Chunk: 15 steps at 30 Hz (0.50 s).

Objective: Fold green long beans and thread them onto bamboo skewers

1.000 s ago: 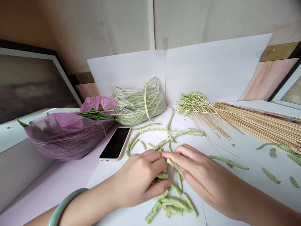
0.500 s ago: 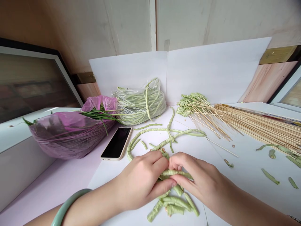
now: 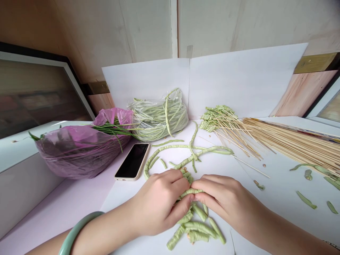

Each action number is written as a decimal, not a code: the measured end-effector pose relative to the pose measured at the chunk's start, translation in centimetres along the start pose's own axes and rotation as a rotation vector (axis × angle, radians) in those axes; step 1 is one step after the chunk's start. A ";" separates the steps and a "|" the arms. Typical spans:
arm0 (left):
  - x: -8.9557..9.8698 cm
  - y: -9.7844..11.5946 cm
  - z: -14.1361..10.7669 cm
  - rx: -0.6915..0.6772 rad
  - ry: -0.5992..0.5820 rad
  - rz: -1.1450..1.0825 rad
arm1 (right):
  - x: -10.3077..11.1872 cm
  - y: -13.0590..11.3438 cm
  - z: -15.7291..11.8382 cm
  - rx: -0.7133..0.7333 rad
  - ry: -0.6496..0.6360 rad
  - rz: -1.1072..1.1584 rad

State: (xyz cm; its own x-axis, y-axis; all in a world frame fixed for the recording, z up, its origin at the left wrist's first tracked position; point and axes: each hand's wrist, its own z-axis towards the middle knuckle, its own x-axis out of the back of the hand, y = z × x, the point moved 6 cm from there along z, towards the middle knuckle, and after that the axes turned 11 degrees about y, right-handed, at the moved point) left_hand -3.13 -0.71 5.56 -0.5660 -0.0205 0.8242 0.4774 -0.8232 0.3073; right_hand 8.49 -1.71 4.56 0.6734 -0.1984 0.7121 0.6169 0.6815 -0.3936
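Observation:
My left hand (image 3: 166,198), with a green bangle (image 3: 77,230) on the forearm, pinches a green bean piece (image 3: 190,192) between thumb and fingers. From the right, my right hand (image 3: 220,194) has its closed fingertips on the same piece, and the two hands nearly touch. Below them lies a small pile of broken bean pieces (image 3: 200,226) on the white surface. More pieces are partly hidden under my fingers. Just beyond my hands, long beans (image 3: 159,150) curve across the surface.
A phone (image 3: 132,161) lies left of the long beans, beside a purple bag (image 3: 82,148) of greens. Behind are a clear bag of beans (image 3: 159,118), skewered beans (image 3: 217,117) and loose skewers (image 3: 289,140). Bean scraps (image 3: 306,199) lie at right.
My right hand has shifted its grip, its fingers now closer together at the bean piece. The piece no longer extends right beneath my right hand's fingers.

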 end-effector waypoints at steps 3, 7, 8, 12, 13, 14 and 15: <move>0.0 0.1 0.0 0.005 -0.015 -0.030 | 0.0 -0.4 -0.5 0.083 0.019 -0.050; 0.0 0.4 0.0 -0.051 -0.111 -0.159 | 0.0 -1.3 -1.0 0.236 -0.015 -0.119; -0.1 0.6 0.0 -0.069 -0.157 -0.218 | -0.1 -1.6 -1.1 0.270 -0.051 -0.108; -0.5 1.2 -0.2 -0.128 -0.286 -0.500 | -0.1 -2.7 -1.2 0.349 -0.153 0.008; -0.5 1.4 -0.3 -0.132 -0.295 -0.559 | 0.0 -3.0 -1.2 0.364 -0.154 0.035; -0.5 1.5 -0.3 -0.129 -0.298 -0.609 | 0.1 -3.3 -1.2 0.376 -0.154 0.055; -0.5 1.7 -0.4 -0.116 -0.305 -0.646 | 0.2 -3.6 -1.2 0.383 -0.160 0.070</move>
State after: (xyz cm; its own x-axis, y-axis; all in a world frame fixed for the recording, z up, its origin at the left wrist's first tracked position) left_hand -2.30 -2.28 5.44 -0.4902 0.6358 0.5963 0.0267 -0.6728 0.7393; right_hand 6.85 -5.02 5.43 0.6182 -0.0505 0.7844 0.3554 0.9081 -0.2216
